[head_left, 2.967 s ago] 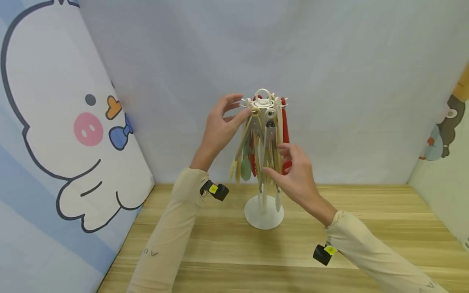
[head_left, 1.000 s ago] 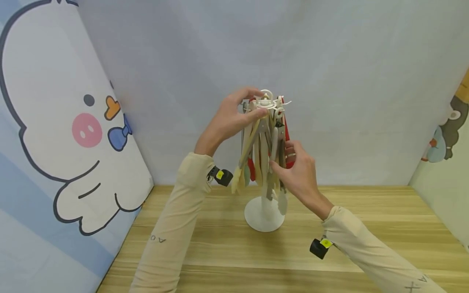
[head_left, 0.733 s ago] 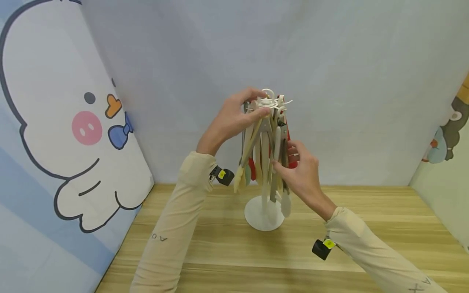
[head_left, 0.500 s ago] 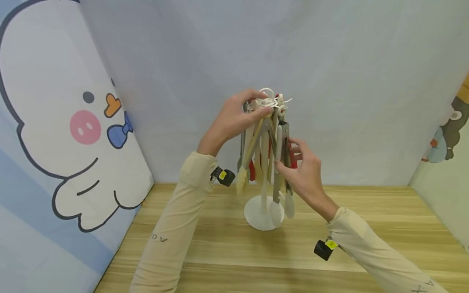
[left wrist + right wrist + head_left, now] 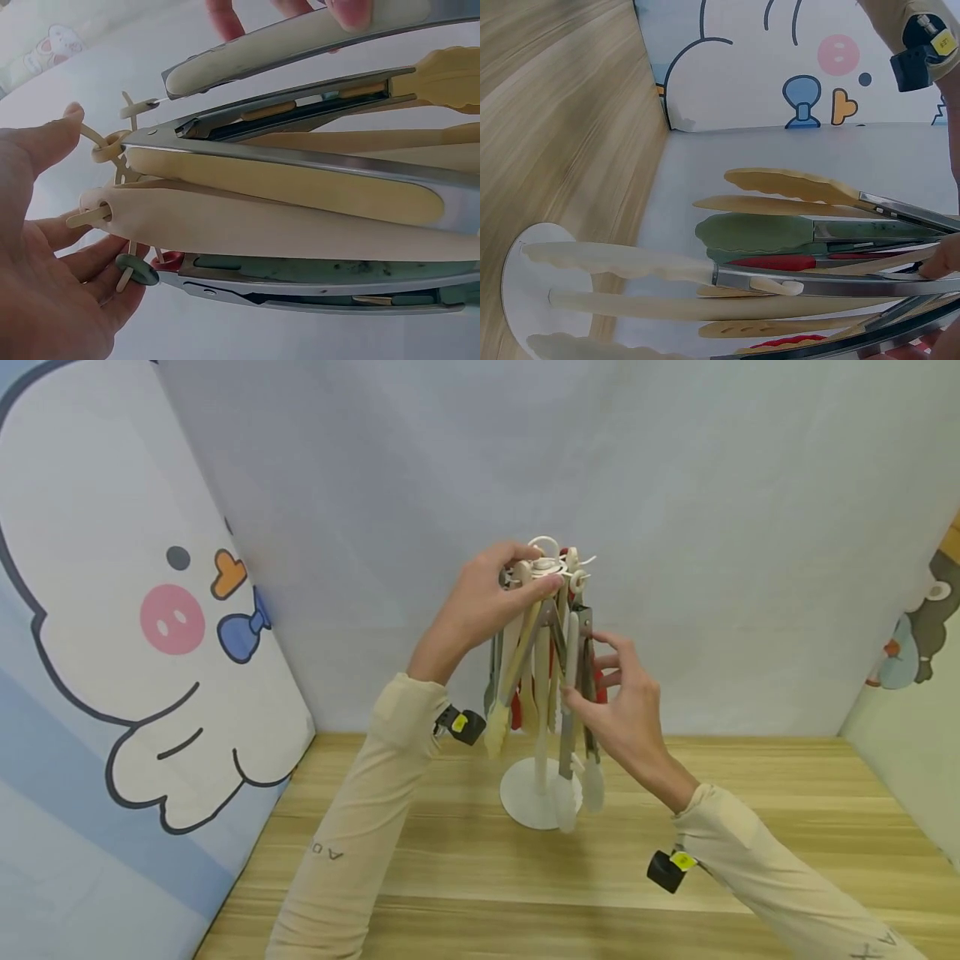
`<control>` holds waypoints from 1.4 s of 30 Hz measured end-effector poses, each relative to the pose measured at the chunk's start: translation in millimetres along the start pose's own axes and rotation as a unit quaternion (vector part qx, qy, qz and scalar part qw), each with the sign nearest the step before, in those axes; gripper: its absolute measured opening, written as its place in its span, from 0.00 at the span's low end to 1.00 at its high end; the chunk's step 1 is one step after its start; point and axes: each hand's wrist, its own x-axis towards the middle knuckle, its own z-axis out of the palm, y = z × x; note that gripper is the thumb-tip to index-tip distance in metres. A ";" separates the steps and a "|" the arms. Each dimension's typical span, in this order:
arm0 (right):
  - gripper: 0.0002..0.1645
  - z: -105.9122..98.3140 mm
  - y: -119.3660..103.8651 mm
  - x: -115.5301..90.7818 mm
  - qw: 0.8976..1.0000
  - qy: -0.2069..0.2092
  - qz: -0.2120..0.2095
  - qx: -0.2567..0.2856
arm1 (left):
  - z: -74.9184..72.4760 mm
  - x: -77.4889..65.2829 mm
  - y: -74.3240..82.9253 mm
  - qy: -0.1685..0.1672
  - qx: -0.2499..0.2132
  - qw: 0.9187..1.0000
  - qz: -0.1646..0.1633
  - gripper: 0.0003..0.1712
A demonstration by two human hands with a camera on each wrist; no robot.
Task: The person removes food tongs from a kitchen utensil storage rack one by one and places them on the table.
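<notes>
Pinching the cream-tipped steel tongs (image 5: 577, 710) partway down their arms, the right hand (image 5: 626, 710) has them hanging from the white hook-topped utensil stand (image 5: 542, 777) on the wooden table (image 5: 750, 827). Left hand (image 5: 472, 610) curls round the stand's hook ring at the top. Compared with a second ago the tongs have swung round to the front and sit lower, so looks like they're coming off. Can't see if the loop's clear of its hook yet, too much clutter up there.

2 beige sleeves (image 5: 352, 843) with grey lettering, black yellow-tagged wrist cameras (image 5: 667, 869).
</notes>
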 end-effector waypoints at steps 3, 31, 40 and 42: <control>0.40 -1.8 -1.2 -0.3 1.000 0.001 -0.001 0.000 | 1.1 -1.6 0.7 0.008 -0.010 1.000 0.001 0.31; 0.41 -21.6 -9.4 -1.8 0.999 0.015 -0.010 -0.027 | 11.2 -7.1 0.8 0.046 -0.039 0.998 -0.001 0.31; 0.40 -29.0 -8.0 -3.7 0.999 0.018 0.000 -0.036 | 11.4 -6.7 -0.5 0.056 -0.033 0.998 -0.005 0.31; 0.40 -30.5 -6.9 -4.2 0.999 0.019 0.003 -0.037 | 11.3 -7.1 0.2 0.056 -0.033 0.998 -0.005 0.31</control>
